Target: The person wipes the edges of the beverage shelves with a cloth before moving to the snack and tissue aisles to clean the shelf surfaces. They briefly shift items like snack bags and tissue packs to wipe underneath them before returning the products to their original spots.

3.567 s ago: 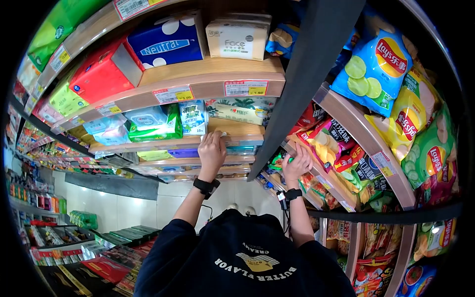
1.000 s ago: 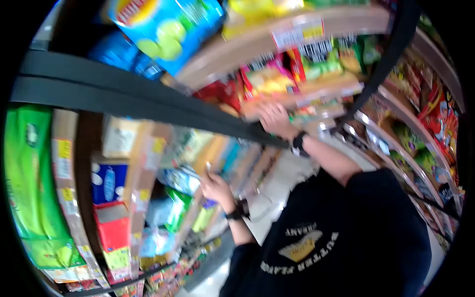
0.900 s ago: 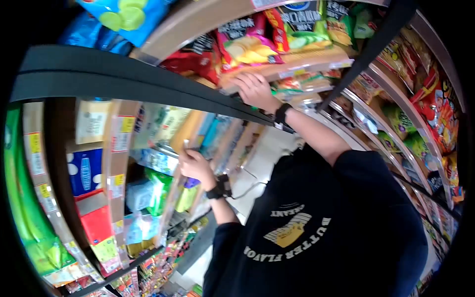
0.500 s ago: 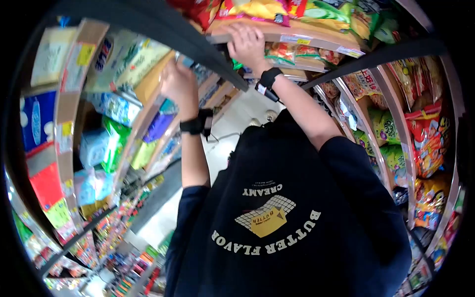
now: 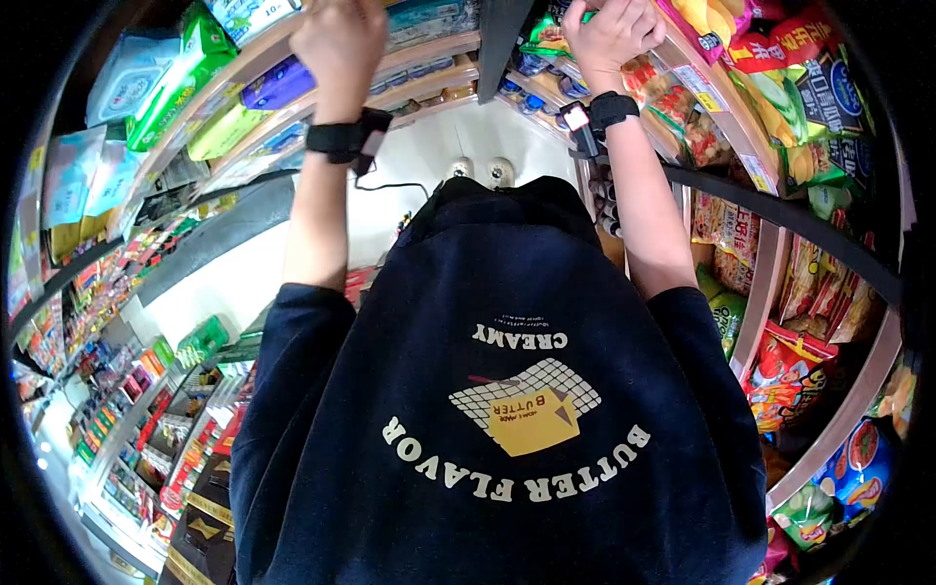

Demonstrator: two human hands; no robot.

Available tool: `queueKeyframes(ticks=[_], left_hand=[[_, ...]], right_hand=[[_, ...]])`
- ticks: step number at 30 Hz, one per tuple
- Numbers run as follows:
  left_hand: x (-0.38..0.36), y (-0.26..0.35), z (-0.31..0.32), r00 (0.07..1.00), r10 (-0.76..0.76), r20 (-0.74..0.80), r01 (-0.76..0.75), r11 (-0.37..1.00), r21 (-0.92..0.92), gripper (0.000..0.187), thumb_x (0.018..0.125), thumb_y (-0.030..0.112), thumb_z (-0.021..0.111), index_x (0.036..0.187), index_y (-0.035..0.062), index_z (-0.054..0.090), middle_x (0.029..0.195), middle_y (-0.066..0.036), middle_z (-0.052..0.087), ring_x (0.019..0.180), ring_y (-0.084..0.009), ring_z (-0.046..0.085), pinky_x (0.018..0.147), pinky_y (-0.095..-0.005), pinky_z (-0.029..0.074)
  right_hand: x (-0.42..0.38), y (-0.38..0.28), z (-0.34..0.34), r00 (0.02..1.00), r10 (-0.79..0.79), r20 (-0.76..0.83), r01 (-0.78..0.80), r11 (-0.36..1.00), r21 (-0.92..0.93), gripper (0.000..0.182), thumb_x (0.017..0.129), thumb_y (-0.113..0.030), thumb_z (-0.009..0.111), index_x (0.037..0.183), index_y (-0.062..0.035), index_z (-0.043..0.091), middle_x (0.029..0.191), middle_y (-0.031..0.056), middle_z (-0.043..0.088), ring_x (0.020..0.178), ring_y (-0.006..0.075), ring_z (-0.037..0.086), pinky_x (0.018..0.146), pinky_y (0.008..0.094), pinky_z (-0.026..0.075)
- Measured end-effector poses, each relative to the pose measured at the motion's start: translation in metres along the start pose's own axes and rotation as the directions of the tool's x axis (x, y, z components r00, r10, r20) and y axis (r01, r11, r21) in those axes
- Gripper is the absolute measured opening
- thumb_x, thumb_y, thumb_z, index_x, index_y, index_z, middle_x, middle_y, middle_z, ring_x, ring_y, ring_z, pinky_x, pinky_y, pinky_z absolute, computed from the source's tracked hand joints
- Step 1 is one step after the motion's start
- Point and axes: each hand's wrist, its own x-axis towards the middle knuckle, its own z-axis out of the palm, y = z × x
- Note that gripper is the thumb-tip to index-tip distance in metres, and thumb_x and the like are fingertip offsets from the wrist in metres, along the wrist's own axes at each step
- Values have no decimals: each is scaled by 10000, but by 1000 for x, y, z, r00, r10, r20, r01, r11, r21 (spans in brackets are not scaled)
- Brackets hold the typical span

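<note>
Left hand [image 5: 338, 39] is up at the far shelf edge [image 5: 292, 44] w/ fingers curled in toward it, but the tips run off the top of the frame so can't tell if they're gripping anything. Right hand [image 5: 609, 31] is up on the right, fingers bent over the front edge of the snack shelf [image 5: 717, 97], touching the lip just beside a yellow-pink chip bag [image 5: 704, 21] (can't tell if it's actually pinching the bag or just the shelf).

Both wrists have black bands: left one [image 5: 343, 136] w/ a thin cable hanging off it, right one [image 5: 600, 109] w/ a small red-lit bit on the near side.

Going outward: left of the left hand, green packs [image 5: 180, 68] and a purple pack [image 5: 278, 83] sit on the shelves. Right of the right hand, more snack bags [image 5: 829, 93] on the tilted shelves, then red and green bags [image 5: 790, 375] lower down, nearer. Near and centre it's the person's dark navy shirt [image 5: 507, 390] w/ a yellow print. Pale floor [image 5: 244, 273] shows on the left, low racks [image 5: 146, 429] of small goods beyond it.
</note>
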Motion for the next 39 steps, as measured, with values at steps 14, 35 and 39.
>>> queueKeyframes(ticks=[14,35,39], left_hand=[[5,26,26,997,69,-33,-67,997,45,26,779,70,576,791,66,599,737,-127,621,685,-315,613,602,-407,501],[2,4,8,997,8,-81,-20,989,-147,169,771,43,572,917,60,656,864,-105,677,781,-268,653,711,-348,523],[0,-15,-8,1000,-8,-3,8,994,-112,203,770,34,573,956,81,640,867,-90,661,779,-289,636,658,-359,521]], right_hand=[[4,21,5,917,-398,-21,326,778,-537,500,655,-248,635,1145,-166,580,1069,49,539,1065,234,452,949,417,259],[4,5,0,923,-382,38,330,738,-589,530,675,-241,619,1194,-146,570,1111,33,557,1102,235,469,991,419,255],[0,8,-2,948,-311,72,290,747,-599,547,684,-263,638,1215,-151,565,1113,45,559,1097,240,474,1001,419,260]])
